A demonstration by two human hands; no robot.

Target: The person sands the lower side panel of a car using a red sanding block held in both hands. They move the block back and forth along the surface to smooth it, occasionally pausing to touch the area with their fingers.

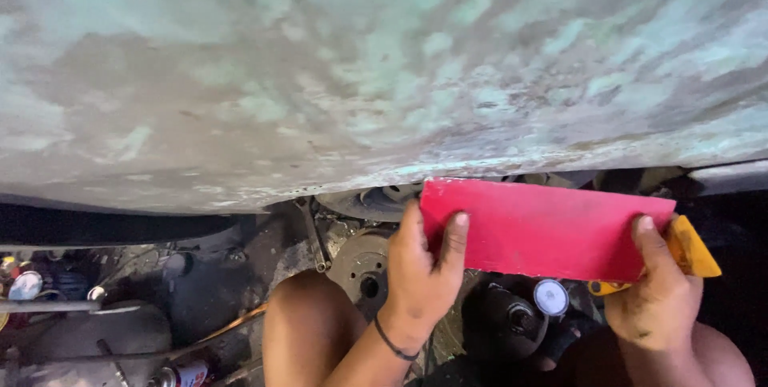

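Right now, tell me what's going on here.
A person holds a red block with both hands against the lower edge of a sanded, patchy green-grey panel. The left hand grips its left end; the right hand grips the right end along with a yellow scraper. Below, a brake disc and spray can lie on the floor.

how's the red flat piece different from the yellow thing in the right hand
The red flat piece is a broad, long rectangle; the yellow thing is small and wedge-shaped. The red piece is gripped by both the left hand and right hand; the yellow thing sits in the right hand only, mostly hidden behind the red piece. Both are held just below the worn grey-green panel.
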